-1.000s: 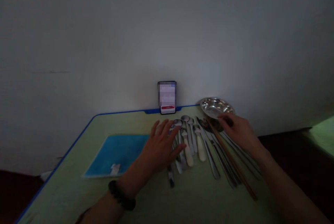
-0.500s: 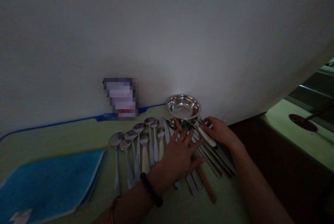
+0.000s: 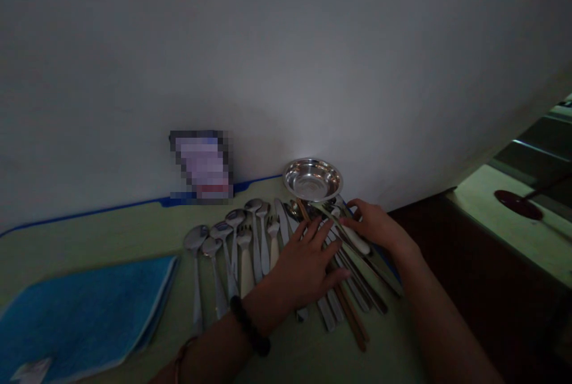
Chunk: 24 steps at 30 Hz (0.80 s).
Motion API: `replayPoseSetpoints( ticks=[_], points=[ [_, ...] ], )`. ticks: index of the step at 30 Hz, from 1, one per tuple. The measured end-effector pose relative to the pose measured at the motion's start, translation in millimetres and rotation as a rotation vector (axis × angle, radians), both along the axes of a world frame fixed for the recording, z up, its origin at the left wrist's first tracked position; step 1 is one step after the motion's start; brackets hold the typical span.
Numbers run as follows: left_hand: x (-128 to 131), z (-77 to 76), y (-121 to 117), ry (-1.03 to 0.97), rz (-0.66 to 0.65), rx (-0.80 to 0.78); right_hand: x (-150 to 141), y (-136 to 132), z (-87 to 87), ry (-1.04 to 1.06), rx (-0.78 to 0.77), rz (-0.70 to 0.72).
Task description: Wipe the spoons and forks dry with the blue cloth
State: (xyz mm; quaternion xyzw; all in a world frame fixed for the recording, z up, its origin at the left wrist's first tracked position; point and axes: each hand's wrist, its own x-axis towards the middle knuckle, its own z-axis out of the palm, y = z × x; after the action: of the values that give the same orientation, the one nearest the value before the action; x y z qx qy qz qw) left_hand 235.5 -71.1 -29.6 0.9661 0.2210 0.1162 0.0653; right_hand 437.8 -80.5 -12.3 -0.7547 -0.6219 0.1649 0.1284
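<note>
My left hand lies palm down with fingers spread across a row of cutlery, wearing a dark beaded bracelet. Under and past its fingers are wooden chopsticks and several metal handles. At the row's right edge, my right hand has thumb and fingers apart, curved beside a white-handled utensil, its thumb touching it. The head of that utensil is not clear. Left of my hands lie several spoons, white-handled forks and a table knife.
A shiny metal bowl sits against the wall behind the cutlery. A blurred upright panel leans on the wall. A folded blue cloth covers the table's left part. Dark floor shows past the table's right edge.
The view has shifted slightly. Some slim metal handles between my hands lie a little differently at their near ends. Both hands keep nearly the same places.
</note>
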Motion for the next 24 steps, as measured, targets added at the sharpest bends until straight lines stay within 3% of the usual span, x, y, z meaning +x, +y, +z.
replayPoseSetpoints(
  ticks=[4, 14, 24],
  points=[
    [-0.5, -1.9, -2.7, -0.002, 0.073, -0.004, 0.9, -2.5, -0.4, 0.032, -0.035, 0.002],
    [-16.3, -0.7, -1.0, 0.061, 0.025, 0.021, 2.8, -7.9, -0.9, 0.296, -0.111, -0.036],
    [-11.1, 2.9, -0.5, 0.067, 0.053, 0.047, 2.3, -3.2, -2.4, 0.227, -0.066, -0.049]
  ],
)
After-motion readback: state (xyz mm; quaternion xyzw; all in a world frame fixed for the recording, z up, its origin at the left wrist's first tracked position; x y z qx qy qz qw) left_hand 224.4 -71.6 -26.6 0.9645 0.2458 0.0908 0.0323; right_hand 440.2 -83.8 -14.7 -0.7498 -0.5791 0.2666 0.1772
